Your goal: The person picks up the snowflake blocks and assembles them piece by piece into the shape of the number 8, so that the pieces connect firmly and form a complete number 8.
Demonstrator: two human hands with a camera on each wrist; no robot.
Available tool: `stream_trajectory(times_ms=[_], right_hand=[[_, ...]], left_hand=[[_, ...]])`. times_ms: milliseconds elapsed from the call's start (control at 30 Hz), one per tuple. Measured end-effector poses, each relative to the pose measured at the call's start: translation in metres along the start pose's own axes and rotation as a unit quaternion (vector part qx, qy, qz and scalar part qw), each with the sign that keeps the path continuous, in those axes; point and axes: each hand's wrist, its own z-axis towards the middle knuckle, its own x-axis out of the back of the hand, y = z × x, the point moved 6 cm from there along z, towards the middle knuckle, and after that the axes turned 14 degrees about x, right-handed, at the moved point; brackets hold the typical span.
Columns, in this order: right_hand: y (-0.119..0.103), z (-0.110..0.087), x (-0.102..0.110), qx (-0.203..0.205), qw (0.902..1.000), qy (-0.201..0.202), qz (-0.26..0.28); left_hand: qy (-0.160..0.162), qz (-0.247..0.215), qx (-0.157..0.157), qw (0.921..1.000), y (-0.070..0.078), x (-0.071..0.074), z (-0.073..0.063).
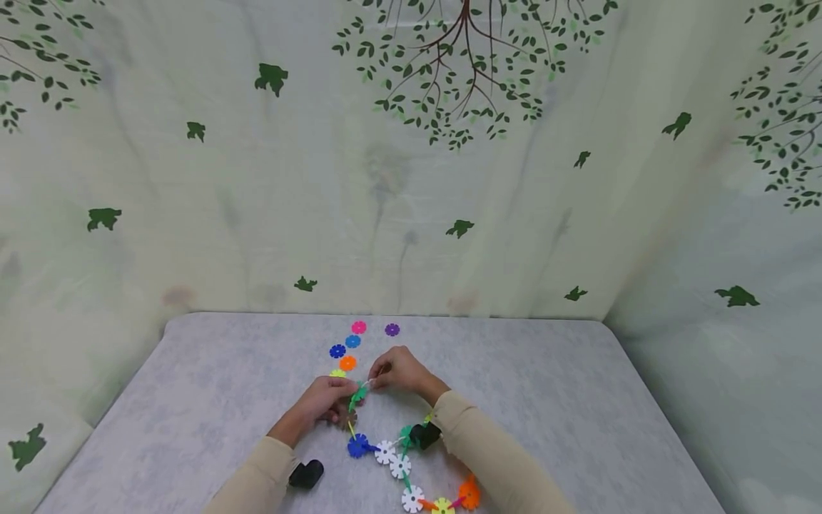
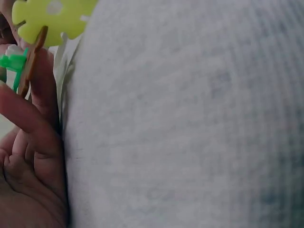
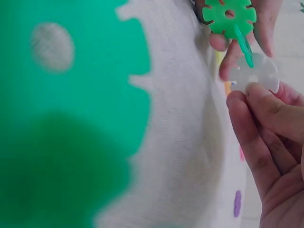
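Observation:
Over the table, my left hand (image 1: 324, 400) pinches a green notched disc (image 1: 359, 394) at the upper end of a linked chain. In the right wrist view, another green disc (image 3: 244, 47) stands edge-on from the flat one (image 3: 240, 21). Its tip meets a white disc (image 3: 254, 78), which my right hand (image 3: 273, 128) pinches between thumb and fingers. Below the green pieces, a brown disc (image 2: 33, 64) slots into a yellow disc (image 2: 52, 19). The chain runs on through a blue disc (image 1: 357, 446) and white discs (image 1: 400, 466).
Loose discs lie beyond the hands: pink (image 1: 359, 327), purple (image 1: 392, 330), light blue (image 1: 353, 341), dark blue (image 1: 337, 351) and orange (image 1: 347, 363). The chain continues near the front edge to an orange disc (image 1: 470, 492). A curtain (image 1: 411, 214) hangs behind the table.

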Motion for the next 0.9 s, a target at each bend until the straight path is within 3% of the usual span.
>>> stream_trajectory(times_ms=[167, 267, 433, 567, 633, 733, 900], right_hand=[[-0.006, 0.006, -0.001, 0.008, 0.9996, -0.029, -0.003], [-0.008, 0.01, -0.001, 0.009, 0.999, -0.043, -0.006], [-0.011, 0.016, 0.002, 0.002, 0.9971, -0.076, -0.005], [0.003, 0.017, 0.015, -0.044, 0.995, -0.089, -0.002], [0.018, 0.015, 0.028, -0.081, 0.9945, -0.066, 0.007], [0.04, 0.011, 0.049, -0.132, 0.9912, 0.002, 0.009], [0.065, 0.007, 0.068, -0.199, 0.9747, 0.098, -0.026]], left_hand=[[-0.046, 0.043, -0.034, 0.9974, 0.005, -0.001, 0.0], [-0.058, 0.054, -0.043, 0.9959, 0.006, -0.001, 0.002], [-0.05, 0.041, -0.037, 0.9972, 0.007, 0.002, 0.003], [-0.038, 0.034, -0.026, 0.9984, 0.006, 0.003, 0.004], [-0.041, 0.032, -0.025, 0.9983, 0.006, 0.003, 0.004], [-0.055, 0.031, -0.026, 0.9977, 0.005, 0.001, 0.004], [-0.071, 0.027, -0.024, 0.9968, 0.005, -0.002, 0.004]])
